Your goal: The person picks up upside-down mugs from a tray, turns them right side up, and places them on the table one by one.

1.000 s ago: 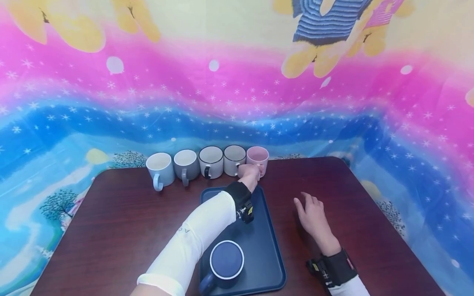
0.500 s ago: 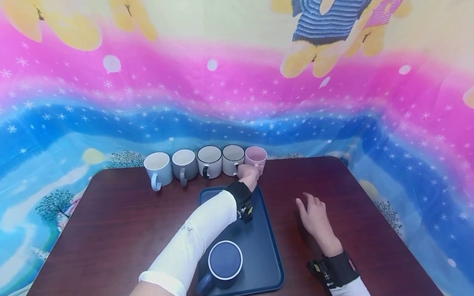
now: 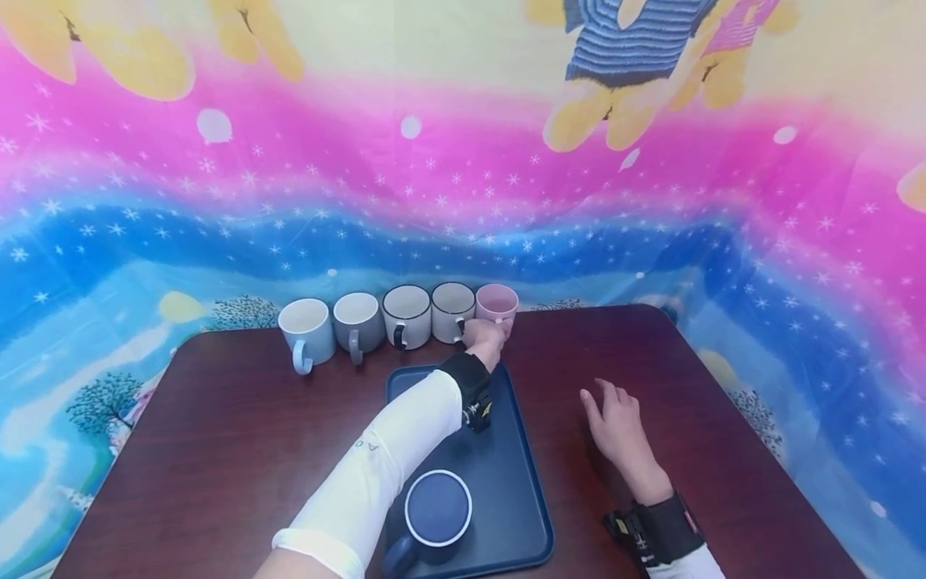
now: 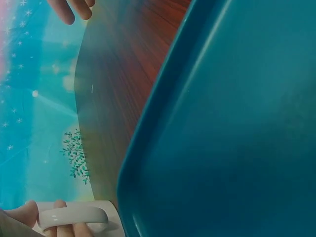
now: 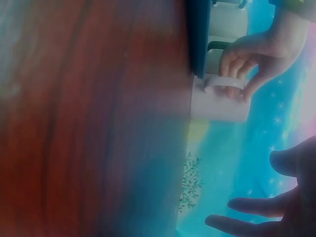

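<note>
No visible shift beyond slight camera drift; left hand point(image 3: 486, 336) as before at pink mug point(image 3: 496, 304).

5 mugs point(image 3: 405, 315) line the worktop's point(image 3: 217, 450) far edge; the tray point(image 3: 506, 482) lies before them, 1 mug point(image 3: 437, 508) on its near end.

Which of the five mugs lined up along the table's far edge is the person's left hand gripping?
The pink mug at the row's right end; the left hand grips its handle, the others stand untouched.
</note>
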Available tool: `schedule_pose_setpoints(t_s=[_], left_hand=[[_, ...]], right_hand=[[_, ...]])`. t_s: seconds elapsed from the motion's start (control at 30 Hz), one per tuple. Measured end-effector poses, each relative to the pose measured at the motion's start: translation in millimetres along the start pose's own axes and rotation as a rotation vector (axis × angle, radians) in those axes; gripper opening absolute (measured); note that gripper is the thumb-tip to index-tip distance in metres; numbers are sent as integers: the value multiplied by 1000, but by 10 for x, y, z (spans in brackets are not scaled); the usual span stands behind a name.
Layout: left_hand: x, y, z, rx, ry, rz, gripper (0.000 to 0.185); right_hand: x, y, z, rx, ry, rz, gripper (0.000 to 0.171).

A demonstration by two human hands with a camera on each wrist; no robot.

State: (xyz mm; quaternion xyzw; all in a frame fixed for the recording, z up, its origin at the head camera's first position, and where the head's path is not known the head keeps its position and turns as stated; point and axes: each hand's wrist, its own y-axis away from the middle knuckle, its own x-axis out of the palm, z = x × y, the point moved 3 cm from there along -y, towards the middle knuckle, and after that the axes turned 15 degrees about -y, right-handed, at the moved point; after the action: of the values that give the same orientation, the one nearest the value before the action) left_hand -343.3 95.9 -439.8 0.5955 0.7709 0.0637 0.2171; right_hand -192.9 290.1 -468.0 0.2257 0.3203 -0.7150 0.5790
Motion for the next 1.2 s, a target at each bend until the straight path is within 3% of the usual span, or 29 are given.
schedule_pose_setpoints(t_s=[0.13,0.3,0.4,0.63,0.87,1.03,1.2], left_hand=[[-22,-8,-3,3,-37,33,50],[-69,1,8,49,-163,82,44],[-121,43,9,91,-220,161,35],[-302,180,-53,142,-167,368,33],[-470,252,-89,187,-260,432,31],[-590,229,-97,222,-255,472,24],[-770,212,-126,233,-232,505,34]], right_hand=[[1,-12,11,0,5,1,55],[18,-20,29,-2,5,4,55],[32,-26,34,-6,-1,4,55],[59,-76,75,-30,-17,8,56],[124,-94,122,-20,-23,26,56],[160,-120,191,-26,-28,28,57],[198,-148,262,-35,-31,36,57]])
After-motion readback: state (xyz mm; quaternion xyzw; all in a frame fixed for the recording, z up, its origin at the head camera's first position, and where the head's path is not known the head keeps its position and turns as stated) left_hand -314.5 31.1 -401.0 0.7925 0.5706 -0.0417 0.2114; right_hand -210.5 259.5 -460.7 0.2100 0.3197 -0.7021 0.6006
